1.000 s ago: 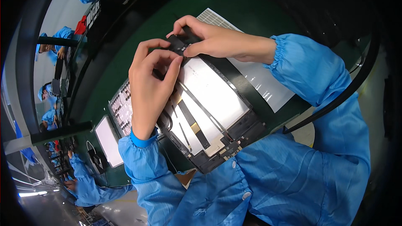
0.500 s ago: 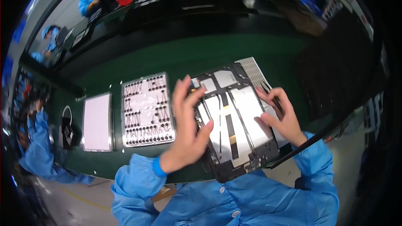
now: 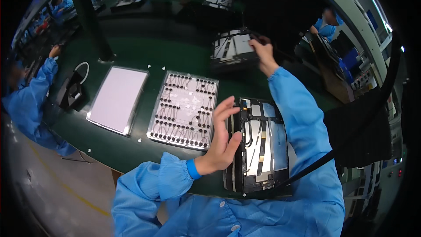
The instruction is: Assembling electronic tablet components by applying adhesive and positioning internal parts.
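Observation:
My right hand point(image 3: 264, 55) reaches to the far side of the bench, its fingers closed on the right edge of an opened tablet point(image 3: 230, 48) with silver and black innards. That tablet is a little blurred; whether it rests on something is unclear. Close to me lies a second opened tablet point(image 3: 253, 140), silver plates and dark flat cables showing, seemingly on top of other dark slabs. My left hand point(image 3: 222, 142) is at its left edge, fingers stretched and apart, holding nothing. Contact with the edge cannot be made out.
Left of my left hand lies a clear tray point(image 3: 188, 98) with rows of small black round parts on wires. Beyond it are a white-topped flat tray point(image 3: 118, 98) and a black device point(image 3: 70, 92) with a white loop. A black cable point(image 3: 333, 153) crosses at right. Co-workers sit around.
My right hand has carried an opened tablet from in front of me to the far side. Another opened tablet now shows near me. My left hand has let go and stays near. The view has turned.

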